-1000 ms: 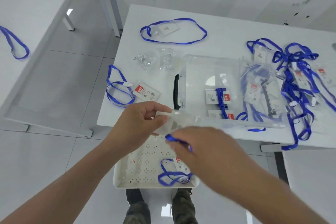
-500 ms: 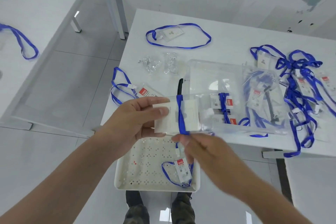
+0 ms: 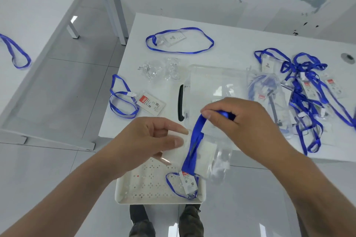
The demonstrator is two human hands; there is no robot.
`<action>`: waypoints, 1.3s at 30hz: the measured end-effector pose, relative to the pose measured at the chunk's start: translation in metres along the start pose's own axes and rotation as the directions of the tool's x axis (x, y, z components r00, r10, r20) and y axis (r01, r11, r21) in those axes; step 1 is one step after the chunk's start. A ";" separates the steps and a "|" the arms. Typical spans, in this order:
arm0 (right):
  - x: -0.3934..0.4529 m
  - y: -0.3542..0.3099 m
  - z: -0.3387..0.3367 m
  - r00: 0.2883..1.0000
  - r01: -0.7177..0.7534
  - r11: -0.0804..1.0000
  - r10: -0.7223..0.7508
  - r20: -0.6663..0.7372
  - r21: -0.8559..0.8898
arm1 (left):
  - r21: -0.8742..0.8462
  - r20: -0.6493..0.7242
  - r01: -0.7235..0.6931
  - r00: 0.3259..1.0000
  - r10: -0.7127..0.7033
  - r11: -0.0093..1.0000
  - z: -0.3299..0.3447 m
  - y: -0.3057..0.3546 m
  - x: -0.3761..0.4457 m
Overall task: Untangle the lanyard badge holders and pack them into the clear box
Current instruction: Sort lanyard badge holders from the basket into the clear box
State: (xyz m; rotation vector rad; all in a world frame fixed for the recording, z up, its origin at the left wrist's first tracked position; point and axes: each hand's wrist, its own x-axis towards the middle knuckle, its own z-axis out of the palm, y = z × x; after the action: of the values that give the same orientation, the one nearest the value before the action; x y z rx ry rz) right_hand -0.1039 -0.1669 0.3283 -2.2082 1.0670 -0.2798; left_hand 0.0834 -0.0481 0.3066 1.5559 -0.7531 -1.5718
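1. While the left hand pinches the badge holder flat between thumb and fingers, over the white tray, the card cannot turn.
2. The right hand curls closed around the blue lanyard, probably to wind it tightly.
3. The clear box waits just behind on the table, so packing should be short.

Two bare forearms, sleeveless, bare hands, camouflage trousers, dark shoes
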 end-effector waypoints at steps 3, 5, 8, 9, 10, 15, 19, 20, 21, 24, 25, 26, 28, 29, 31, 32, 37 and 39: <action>-0.006 0.010 0.011 0.994 -0.095 0.984 0.086 0.065 0.150 | -0.241 -0.001 -0.003 1.000 0.002 0.971 0.002 0.006 -0.001; -0.026 0.005 0.023 0.988 -0.142 0.984 0.133 0.085 0.111 | -0.368 -0.090 -0.022 0.996 -0.012 0.930 0.006 0.010 0.001; -0.057 -0.009 0.044 0.989 -0.021 0.999 0.017 0.148 0.029 | -0.341 -0.296 -0.097 0.955 -0.009 0.935 0.014 0.014 0.009; -0.064 -0.013 0.047 0.984 0.023 0.999 -0.015 0.180 -0.043 | -0.280 -0.349 -0.115 0.937 0.010 0.953 0.017 0.015 0.012; -0.069 -0.012 0.048 0.982 0.054 0.992 -0.033 0.186 -0.114 | -0.212 -0.375 -0.125 0.926 0.037 0.969 0.021 0.015 0.014; -0.059 -0.003 0.007 0.983 0.162 0.942 -0.180 -0.036 -0.292 | 0.035 -0.347 -0.142 0.927 0.145 0.989 0.039 0.020 0.028; -0.024 0.010 -0.029 0.979 0.105 0.988 -0.123 -0.163 -0.114 | 0.085 -0.277 -0.117 0.951 0.137 0.989 0.050 0.030 0.039; -0.013 0.014 -0.034 0.978 0.092 0.992 -0.105 -0.180 -0.081 | 0.087 -0.258 -0.120 0.956 0.139 0.989 0.053 0.033 0.043; -0.003 0.019 -0.037 0.978 0.072 0.996 -0.079 -0.191 -0.043 | 0.084 -0.245 -0.123 0.960 0.140 0.989 0.055 0.035 0.047; 0.026 0.039 -0.045 0.983 -0.070 0.989 0.091 -0.160 0.131 | 0.055 -0.243 -0.134 0.959 0.143 0.989 0.060 0.045 0.061; 0.034 0.045 -0.048 0.980 -0.125 0.974 0.151 -0.129 0.189 | 0.041 -0.251 -0.127 0.959 0.133 0.991 0.061 0.048 0.067; 0.041 0.050 -0.051 0.975 -0.178 0.955 0.204 -0.090 0.236 | 0.033 -0.259 -0.114 0.959 0.119 0.993 0.062 0.050 0.073; 0.053 0.062 -0.053 0.959 -0.269 0.917 0.283 -0.006 0.296 | 0.019 -0.276 -0.075 0.958 0.077 0.997 0.067 0.052 0.087; 0.058 0.069 -0.053 0.949 -0.306 0.901 0.315 0.023 0.308 | 0.009 -0.284 -0.048 0.958 0.049 0.999 0.070 0.053 0.094; 0.069 0.084 -0.047 0.928 -0.366 0.887 0.369 0.045 0.283 | -0.016 -0.297 0.021 0.955 -0.025 1.000 0.077 0.052 0.108; 0.073 0.092 -0.043 0.919 -0.389 0.883 0.392 0.044 0.264 | -0.041 -0.297 0.059 0.952 -0.068 0.997 0.081 0.051 0.116; 0.091 0.131 -0.014 0.891 -0.451 0.875 0.451 0.040 0.174 | -0.179 -0.333 0.235 0.900 -0.283 0.955 0.094 0.043 0.146; 0.096 0.140 0.001 0.878 -0.478 0.865 0.473 0.069 0.149 | -0.223 -0.317 0.293 0.880 -0.353 0.930 0.093 0.041 0.152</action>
State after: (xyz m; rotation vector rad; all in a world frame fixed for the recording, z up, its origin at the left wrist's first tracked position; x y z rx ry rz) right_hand -0.1285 -0.3021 0.2285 -1.7287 1.4746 -0.1063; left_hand 0.0047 -0.2089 0.2679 1.8361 -0.1572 -1.4785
